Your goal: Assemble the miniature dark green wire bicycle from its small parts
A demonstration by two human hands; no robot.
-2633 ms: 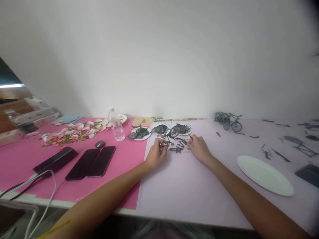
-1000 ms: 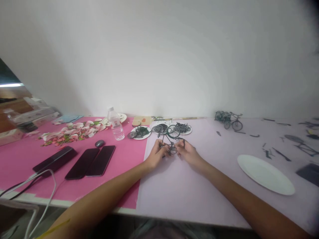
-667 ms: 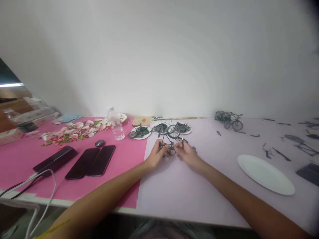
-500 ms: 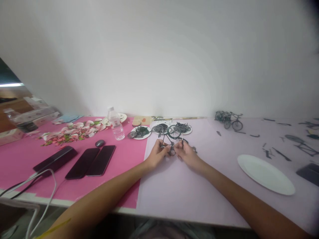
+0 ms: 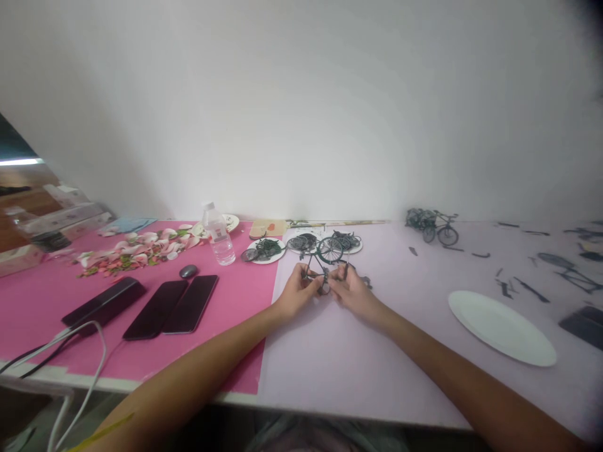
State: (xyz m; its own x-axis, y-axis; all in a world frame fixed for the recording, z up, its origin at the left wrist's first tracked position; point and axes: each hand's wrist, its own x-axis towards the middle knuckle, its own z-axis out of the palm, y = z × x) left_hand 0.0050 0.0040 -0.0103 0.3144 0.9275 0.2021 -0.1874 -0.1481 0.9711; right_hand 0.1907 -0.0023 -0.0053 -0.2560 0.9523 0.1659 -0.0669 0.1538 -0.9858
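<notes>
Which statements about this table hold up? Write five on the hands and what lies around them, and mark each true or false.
1. The left hand holds a small dark bicycle model. True.
2. The clear bottle stands to the right of the right hand. False: it stands on the pink surface, left of both hands.
3. Two dark phones lie side by side. True.
4. The pink petals lie in the large white plate. False: they are spread on the pink surface at the left.
5. That plate lies to the right of both hands. True.
</notes>
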